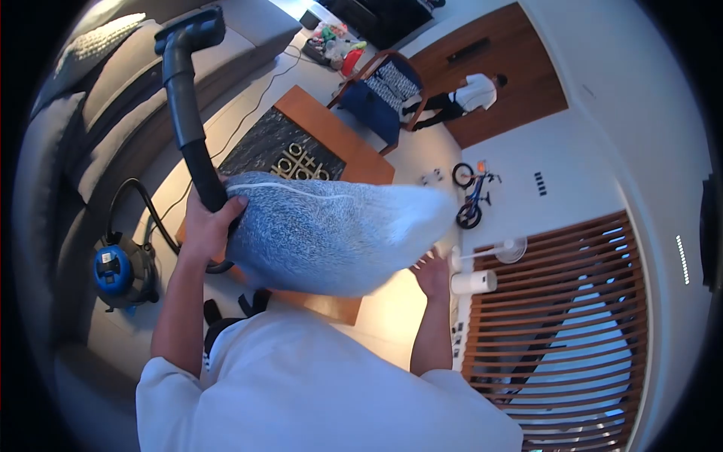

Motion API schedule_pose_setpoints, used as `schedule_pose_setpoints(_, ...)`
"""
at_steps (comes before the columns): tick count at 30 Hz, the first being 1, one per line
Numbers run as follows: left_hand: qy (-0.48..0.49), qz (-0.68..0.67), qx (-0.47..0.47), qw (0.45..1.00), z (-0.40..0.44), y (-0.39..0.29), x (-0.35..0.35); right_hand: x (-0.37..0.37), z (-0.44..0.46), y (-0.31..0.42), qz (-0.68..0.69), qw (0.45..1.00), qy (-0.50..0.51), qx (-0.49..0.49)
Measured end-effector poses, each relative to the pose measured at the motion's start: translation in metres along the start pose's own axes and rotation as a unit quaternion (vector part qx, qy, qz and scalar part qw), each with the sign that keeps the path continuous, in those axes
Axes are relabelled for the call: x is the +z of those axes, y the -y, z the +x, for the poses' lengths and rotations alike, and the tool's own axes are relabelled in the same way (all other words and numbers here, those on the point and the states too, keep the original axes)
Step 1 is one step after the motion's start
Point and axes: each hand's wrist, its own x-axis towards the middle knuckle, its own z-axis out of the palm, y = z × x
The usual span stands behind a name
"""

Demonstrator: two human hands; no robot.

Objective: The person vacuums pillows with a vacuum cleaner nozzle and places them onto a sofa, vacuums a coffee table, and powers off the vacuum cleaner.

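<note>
My left hand (205, 230) is wrapped around the black tube of a vacuum cleaner (186, 113), which ends in a wide floor head at the upper left. Its thumb lies against a grey-blue woven cushion (316, 237) with a pale seam; whether the fingers also grip the cushion is hidden. The cushion is in front of me, its far right end blurred. Close to its lower right edge, my right hand (431, 276) has its fingers spread; I cannot tell whether they touch it. A black hose runs to the blue-and-black vacuum body (114, 270) on the floor.
A grey sofa (124, 98) with cushions lines the left. Behind the cushion stands a wooden table (309, 113) with a dark marble inset. Further off are a blue armchair (373, 105), a standing person (474, 92), a small bicycle (470, 197) and a white fan (510, 250). A cord crosses the floor.
</note>
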Motion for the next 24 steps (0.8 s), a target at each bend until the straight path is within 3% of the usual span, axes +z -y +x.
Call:
schedule_pose_setpoints(1, 0.004, 0.061, 0.013, 0.998, 0.002, -0.009, -0.002, 0.005, 0.007, -0.021, -0.164, 0.981, -0.071, 0.081)
schedule_pose_setpoints(2, 0.008, 0.15, -0.03, 0.988, -0.001, -0.021, 0.005, 0.051, 0.015, -0.045, -0.348, 0.924, -0.129, 0.096)
schedule_pose_setpoints(4, 0.093, 0.259, 0.151, 0.949, -0.001, -0.015, 0.016, 0.039, 0.039, -0.088, -0.476, 0.868, -0.141, 0.008)
schedule_pose_setpoints(6, 0.183, 0.331, 0.061, 0.924, -0.003, -0.008, 0.02, 0.075, 0.053, -0.112, -0.382, 0.91, -0.15, -0.061)
schedule_pose_setpoints(8, 0.217, 0.376, 0.016, 0.901, 0.0, 0.0, 0.021, 0.112, 0.06, -0.129, -0.397, 0.906, -0.113, -0.094)
schedule_pose_setpoints(12, 0.241, 0.432, -0.013, 0.869, 0.002, 0.003, 0.018, 0.207, 0.047, -0.157, -0.639, 0.76, 0.053, -0.105)
schedule_pose_setpoints(13, 0.251, 0.428, -0.018, 0.868, 0.002, 0.004, 0.017, 0.225, 0.046, -0.17, -0.633, 0.765, 0.061, -0.103)
schedule_pose_setpoints(16, 0.253, 0.441, -0.042, 0.86, -0.004, 0.001, 0.019, 0.265, 0.044, -0.195, -0.678, 0.676, 0.149, -0.249)
schedule_pose_setpoints(18, 0.27, 0.39, -0.046, 0.879, -0.007, 0.002, 0.019, 0.276, 0.058, -0.195, -0.694, 0.696, 0.167, -0.078)
schedule_pose_setpoints(20, 0.247, 0.4, -0.043, 0.882, -0.008, -0.001, 0.012, 0.25, 0.075, -0.201, -0.651, 0.741, 0.139, -0.089)
schedule_pose_setpoints(22, 0.119, 0.305, -0.017, 0.945, -0.01, -0.001, 0.0, 0.233, 0.081, -0.178, -0.614, 0.782, 0.079, -0.073)
schedule_pose_setpoints(23, 0.075, 0.327, 0.025, 0.942, -0.014, -0.007, -0.012, 0.225, 0.079, -0.161, -0.606, 0.792, 0.035, -0.066)
schedule_pose_setpoints(24, 0.023, 0.32, -0.04, 0.946, -0.024, -0.022, -0.017, 0.204, 0.082, -0.152, -0.573, 0.809, 0.013, -0.13)
